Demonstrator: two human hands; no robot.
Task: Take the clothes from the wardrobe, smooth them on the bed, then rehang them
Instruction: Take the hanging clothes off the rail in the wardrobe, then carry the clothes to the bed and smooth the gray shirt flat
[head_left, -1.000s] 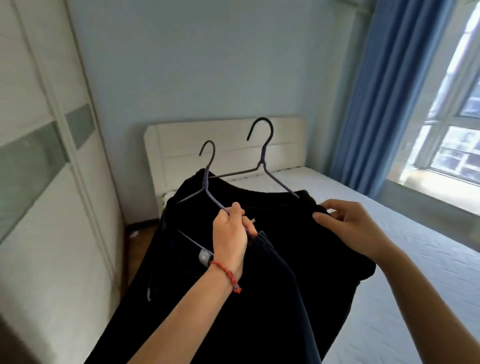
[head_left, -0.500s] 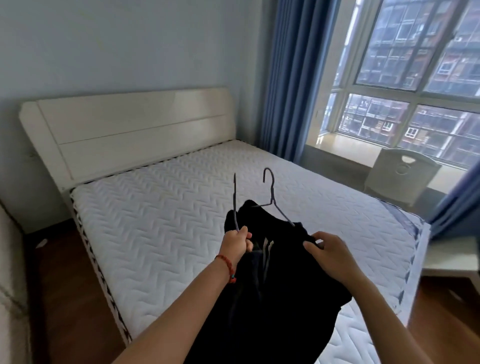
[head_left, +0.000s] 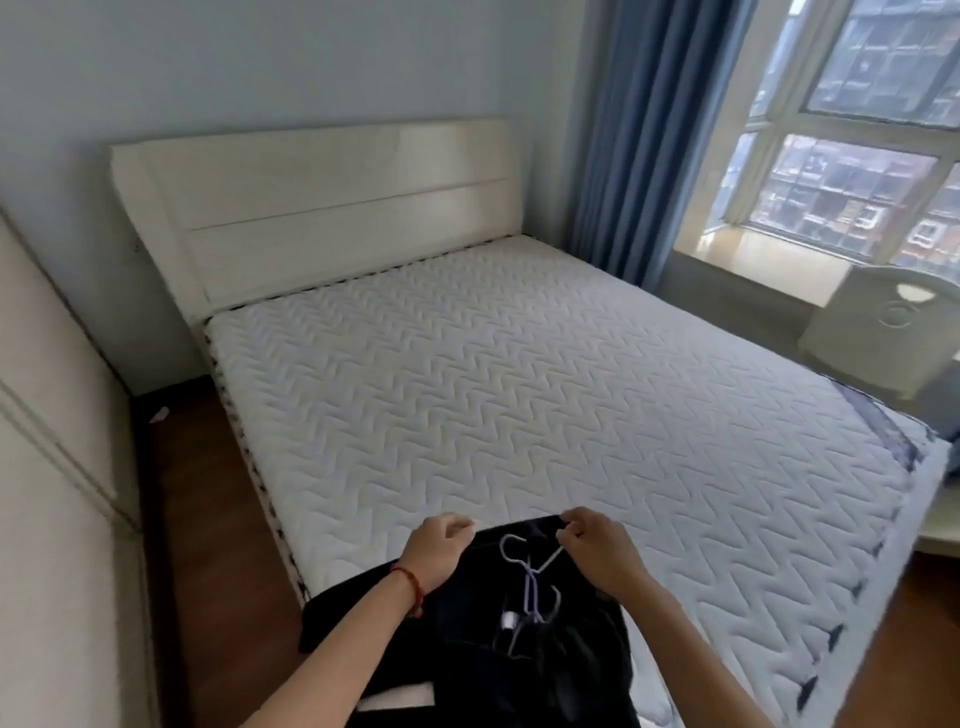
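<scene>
1. At the near edge of the white quilted mattress (head_left: 519, 395), a heap of black clothes (head_left: 467, 634) lies partly on the bed and partly overhanging the near side.
2. Two pale purple wire hangers (head_left: 530, 582) rest on top of the clothes, between the hands.
3. Left hand (head_left: 436, 551), with a red cord bracelet (head_left: 410, 590) at the wrist, has fingers curled onto the far left edge of the clothes.
4. Right hand (head_left: 597, 551) pinches the far edge of the fabric beside a hanger arm.
5. Far left stands a cream headboard (head_left: 322, 208); far right, blue curtains (head_left: 639, 135) and a window (head_left: 852, 130).
</scene>
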